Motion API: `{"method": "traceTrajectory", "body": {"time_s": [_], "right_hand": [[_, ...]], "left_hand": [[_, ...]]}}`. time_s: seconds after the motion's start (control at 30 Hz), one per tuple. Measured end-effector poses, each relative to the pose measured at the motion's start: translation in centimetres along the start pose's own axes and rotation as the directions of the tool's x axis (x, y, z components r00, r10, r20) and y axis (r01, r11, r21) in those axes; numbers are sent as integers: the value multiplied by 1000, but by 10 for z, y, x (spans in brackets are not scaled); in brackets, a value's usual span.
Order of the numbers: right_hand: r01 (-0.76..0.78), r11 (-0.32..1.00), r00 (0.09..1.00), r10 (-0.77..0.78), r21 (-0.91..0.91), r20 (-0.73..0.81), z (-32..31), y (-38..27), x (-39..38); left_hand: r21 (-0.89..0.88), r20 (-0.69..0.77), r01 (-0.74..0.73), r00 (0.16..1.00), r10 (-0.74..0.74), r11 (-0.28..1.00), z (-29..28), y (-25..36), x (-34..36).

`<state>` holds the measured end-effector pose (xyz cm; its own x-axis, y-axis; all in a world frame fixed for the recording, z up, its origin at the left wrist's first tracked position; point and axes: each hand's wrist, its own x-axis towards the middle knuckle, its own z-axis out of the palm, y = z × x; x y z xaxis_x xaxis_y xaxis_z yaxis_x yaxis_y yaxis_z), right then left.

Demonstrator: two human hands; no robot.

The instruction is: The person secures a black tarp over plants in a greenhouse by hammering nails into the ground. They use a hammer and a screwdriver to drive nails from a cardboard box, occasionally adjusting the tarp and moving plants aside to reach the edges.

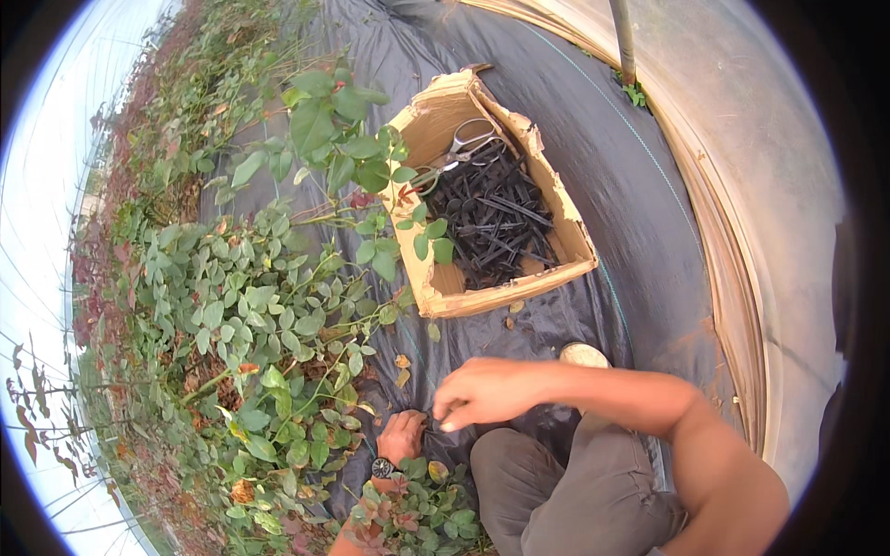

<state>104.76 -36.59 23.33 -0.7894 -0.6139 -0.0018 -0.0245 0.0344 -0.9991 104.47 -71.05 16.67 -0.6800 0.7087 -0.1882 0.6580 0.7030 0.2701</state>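
My left hand (401, 435), a dark watch at its wrist, rests low on the black ground sheet (640, 259) beside the rose bushes (260, 320). Its fingers are bent and pressed down; whatever they grip is hidden. Just above and right of it, my right hand (477, 398) hovers with curled fingers, and I cannot make out anything held in them. A torn cardboard box (565, 227) stands farther up, holding a pile of black plastic pegs (496, 218) and a pair of scissors (473, 139). Leafy stems lean over the box's left side.
Folded plastic sheeting (779, 278) runs along the right, with a metal pole (621, 37) at the top. Dense plants fill the left. My bent legs (565, 482) and a pale shoe (584, 357) are at the lower right, with scattered dry leaves by the box.
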Motion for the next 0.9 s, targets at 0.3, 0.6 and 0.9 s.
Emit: {"method": "traceTrajectory", "body": {"time_s": [0.3, 0.6, 0.9], "right_hand": [[166, 873, 380, 373, 459, -847, -230, 74, -130], [-848, 490, 262, 57, -202, -963, -266, 178, -13], [-804, 540, 314, 30, -249, -949, -351, 251, -27]], "left_hand": [[-42, 6, 20, 1000, -19, 999, -2, 11, 10], [-34, 30, 62, 998, -61, 997, -7, -9, -15], [-24, 40, 87, 995, -86, 996, 17, -4, -10]]}}
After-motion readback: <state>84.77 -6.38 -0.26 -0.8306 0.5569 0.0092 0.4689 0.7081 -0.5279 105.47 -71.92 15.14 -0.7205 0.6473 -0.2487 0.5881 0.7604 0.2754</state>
